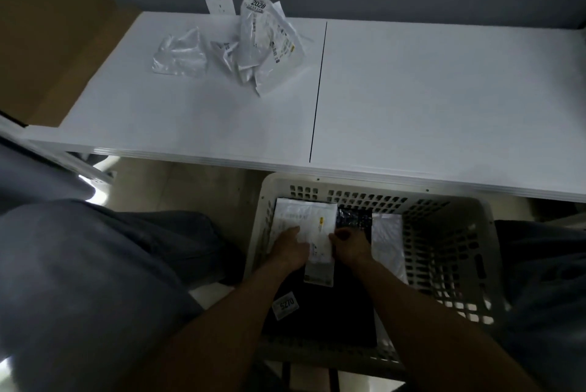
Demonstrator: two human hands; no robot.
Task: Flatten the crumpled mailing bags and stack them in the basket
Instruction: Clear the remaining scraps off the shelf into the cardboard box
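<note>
Your left hand (290, 247) presses flat-fingered on the flattened white plastic mailing bag (306, 220) inside the pale perforated plastic basket (450, 252). Your right hand (348, 244) curls at its edge; I cannot tell its grip. Behind your wrists, a flat black bag (333, 312) is labelled "0725". Well beyond your fingertips, a crumpled white bag (263, 39) shows "2028".

White table (412, 99) fills the upper half of frame: two panels, with a dark seam (318, 90) running front to back near centre. On the left panel, upper left: crumpled clear bag (179, 55). Just right of it, looks to be touching, a heap of crumpled white mailing bags (266, 42), one label reading 2028. Perforated basket (444, 249) sits lower centre, below the table's near edge. Inside: flat white bag (304, 217) on a black bag (326, 312), pale bag (388, 242) at right.
</note>
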